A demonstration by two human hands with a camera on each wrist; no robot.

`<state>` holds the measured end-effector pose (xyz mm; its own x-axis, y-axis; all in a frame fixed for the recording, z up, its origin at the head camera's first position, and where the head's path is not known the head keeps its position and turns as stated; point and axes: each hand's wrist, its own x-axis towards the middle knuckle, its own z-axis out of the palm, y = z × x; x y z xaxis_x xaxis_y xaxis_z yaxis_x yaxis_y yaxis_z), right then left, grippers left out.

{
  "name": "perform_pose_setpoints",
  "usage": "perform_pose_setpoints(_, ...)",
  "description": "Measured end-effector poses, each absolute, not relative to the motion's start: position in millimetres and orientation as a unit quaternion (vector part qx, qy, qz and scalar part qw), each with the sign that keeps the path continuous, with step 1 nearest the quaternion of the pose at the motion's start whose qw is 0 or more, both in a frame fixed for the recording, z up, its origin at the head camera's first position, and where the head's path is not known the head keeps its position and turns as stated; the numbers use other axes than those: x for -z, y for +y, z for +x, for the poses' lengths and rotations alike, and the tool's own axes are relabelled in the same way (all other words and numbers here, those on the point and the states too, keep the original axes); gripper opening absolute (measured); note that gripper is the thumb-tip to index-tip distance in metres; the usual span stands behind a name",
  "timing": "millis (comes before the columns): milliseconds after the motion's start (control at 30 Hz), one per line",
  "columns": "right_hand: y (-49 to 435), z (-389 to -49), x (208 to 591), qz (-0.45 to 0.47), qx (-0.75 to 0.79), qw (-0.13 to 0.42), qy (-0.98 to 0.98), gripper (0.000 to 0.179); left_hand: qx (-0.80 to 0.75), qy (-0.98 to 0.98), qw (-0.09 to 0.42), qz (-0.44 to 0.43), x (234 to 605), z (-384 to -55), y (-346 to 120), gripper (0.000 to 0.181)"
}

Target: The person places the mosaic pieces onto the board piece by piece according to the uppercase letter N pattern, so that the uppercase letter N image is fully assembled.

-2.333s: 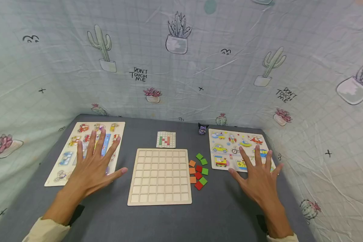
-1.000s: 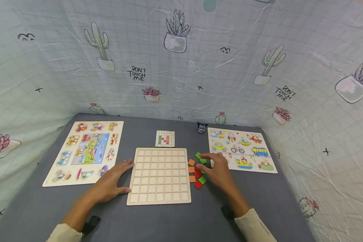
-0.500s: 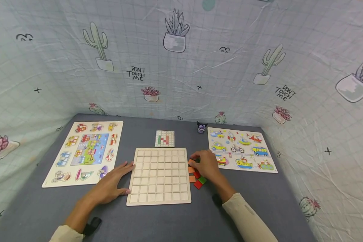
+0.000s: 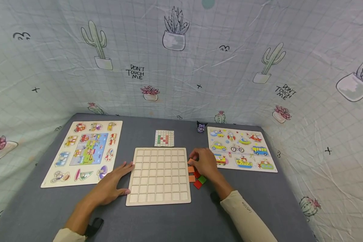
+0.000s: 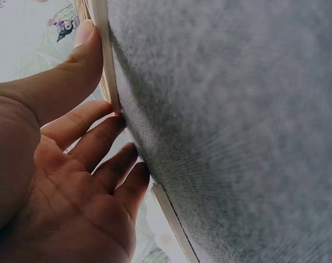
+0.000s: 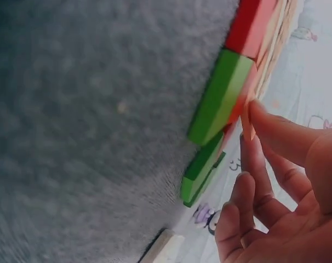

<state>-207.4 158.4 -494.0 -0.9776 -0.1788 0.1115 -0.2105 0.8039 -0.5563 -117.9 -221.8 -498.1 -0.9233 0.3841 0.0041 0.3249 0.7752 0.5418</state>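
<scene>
My hands are well apart, one on either side of a wooden grid board [image 4: 158, 176]. My left hand [image 4: 109, 186] rests its spread thumb and fingers against the board's near side. My right hand [image 4: 205, 164] pinches an orange tile [image 6: 246, 123], tilted, just beside the opposite edge. Below that hand on the table [image 4: 157, 223] lie other orange tiles [image 4: 192, 178], red tiles [image 4: 197, 184] and a green tile [image 4: 202, 179]. Beyond and between both hands sits a pattern card [image 4: 164, 138].
</scene>
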Motion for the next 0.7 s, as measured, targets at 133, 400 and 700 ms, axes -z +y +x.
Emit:
perform_pose_setpoints(133,159,-207,490,0.105,-0.319,0.032,-0.941,0.008,-0.28,0.94,0.057,0.186,499,-118,-222,0.09)
perform_pose_setpoints(400,147,-207,483,0.089,-0.364,0.039,-0.926,0.011,-0.282,0.94,0.06,0.183,498,-118,-222,0.089)
perform_pose_setpoints(700,122,-205,485,0.109,-0.374,0.021,-0.921,0.012,-0.283,0.939,0.061,0.185,497,-118,-222,0.089)
